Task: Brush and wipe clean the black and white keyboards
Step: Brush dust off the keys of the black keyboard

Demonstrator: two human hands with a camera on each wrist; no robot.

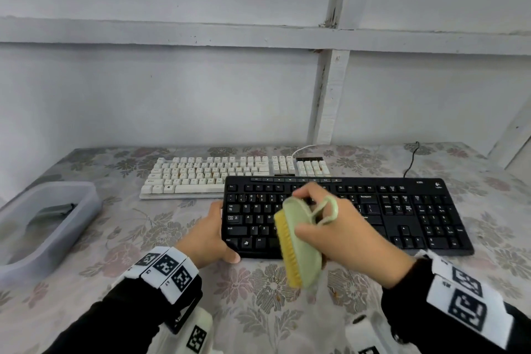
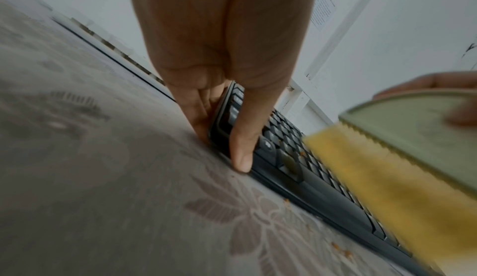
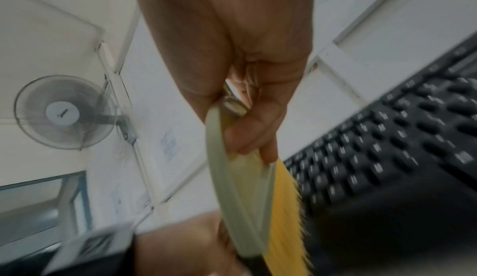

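Observation:
A black keyboard lies on the flowered tablecloth, and a white keyboard sits behind it to the left. My left hand grips the black keyboard's left end, thumb on its front corner and fingers along its side. My right hand holds a pale green brush with yellow bristles, lifted and tilted above the keyboard's front left part. In the right wrist view the fingers curl round the brush body, bristles facing the black keyboard.
A translucent plastic tub holding a grey cloth stands at the table's left. Small orange crumbs lie on the cloth in front of the black keyboard. A black cable runs off the back right. The wall stands close behind.

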